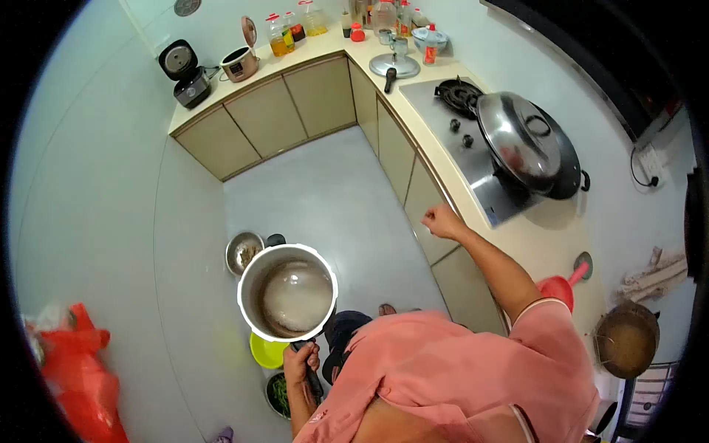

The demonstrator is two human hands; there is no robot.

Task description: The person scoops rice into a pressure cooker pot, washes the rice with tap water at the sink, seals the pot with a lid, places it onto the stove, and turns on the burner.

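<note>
My left hand (299, 362) is wrapped round the black long handle of a silver pressure cooker pot (333, 295). The pot has no lid on and is held over the floor, with a little cloudy liquid at its bottom. Beside the counter edge, near the cabinet doors, my right hand (442, 221) is held out with its fingers curled in and nothing visible in them. A round metal lid with a black handle (395, 66), which looks like a pressure cooker lid, lies on the far counter.
On the steel stove (484, 173) stands a large lidded wok (521, 140). Rice cookers (193, 88) and oil bottles line the far counter (325, 55). Below the pot are a metal bowl (244, 253), a yellow-green basin (264, 353) and a container of greens (279, 395). Red bags (85, 376) are at left.
</note>
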